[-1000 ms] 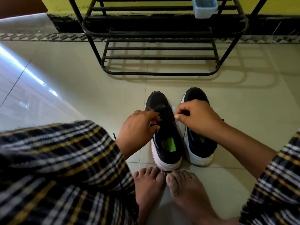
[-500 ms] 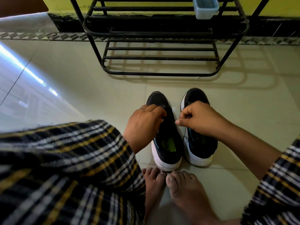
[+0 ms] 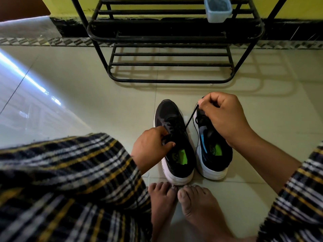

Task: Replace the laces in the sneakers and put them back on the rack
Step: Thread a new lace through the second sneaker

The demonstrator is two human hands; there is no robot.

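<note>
While two bare feet rest on the pale glossy floor tiles at six o'clock, toes nearly touching the heels of the shoes, plaid black, white and yellow fabric covers both knees at the lower corners. Just beyond the toes stand two black mesh sneakers with white soles, side by side. At the left sneaker, the left hand pinches its black lace near the tongue. Over the right sneaker, the right hand is clenched on a black lace end, drawn taut from the left sneaker toward one o'clock. Farther off at twelve o'clock stands the black metal tube rack, a pale blue plastic tub on an upper shelf.
</note>
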